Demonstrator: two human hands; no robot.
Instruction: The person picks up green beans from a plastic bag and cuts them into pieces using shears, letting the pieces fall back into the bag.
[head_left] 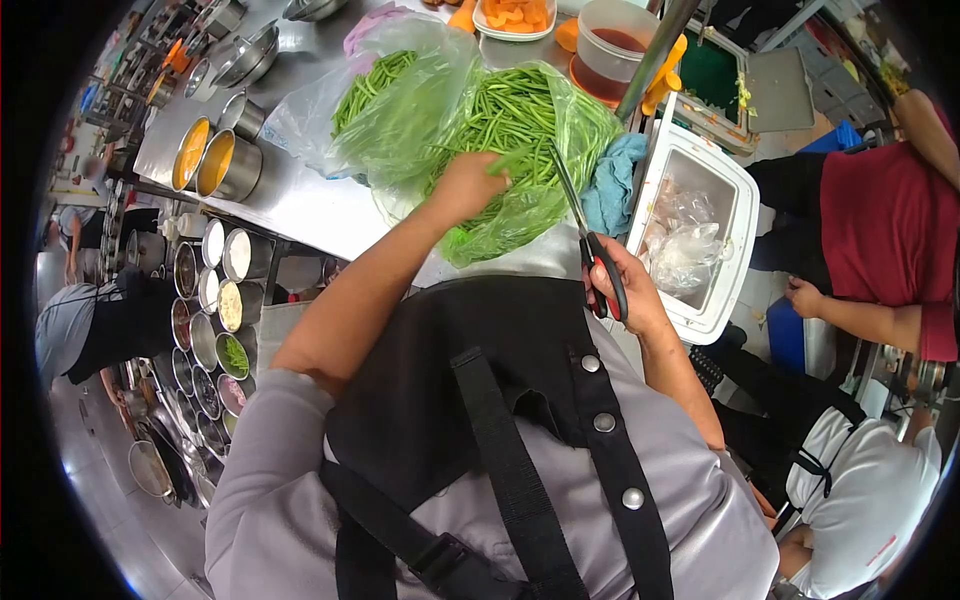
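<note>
**A:** Green beans (520,110), a big heap, sit in a clear plastic bag (400,120) that lies open on the steel counter (300,200). Head view, the only one.

**B:** Hands?

**A:** Left hand (465,185) is down in the heap, fingers curled round a few pods, and one end pokes out past the thumb. Right hand (630,290) is closed through the red-and-black loops of the scissors (572,200). Blades point up toward the bag, tips just beside the left hand. Can't tell if the blades are parted.

**B:** Around them?

**A:** Blue cloth (612,180) touches the bag's right edge, with a white box (735,200) of crumpled plastic beside it. Another person's red sleeve (890,230) is farther right, well apart.

**B:** Doing the snip well?

**A:** My judgement: take a small bunch and square up the ends. Lift it clear of the bag film, and keep the left fingertips behind the cut line.
</note>
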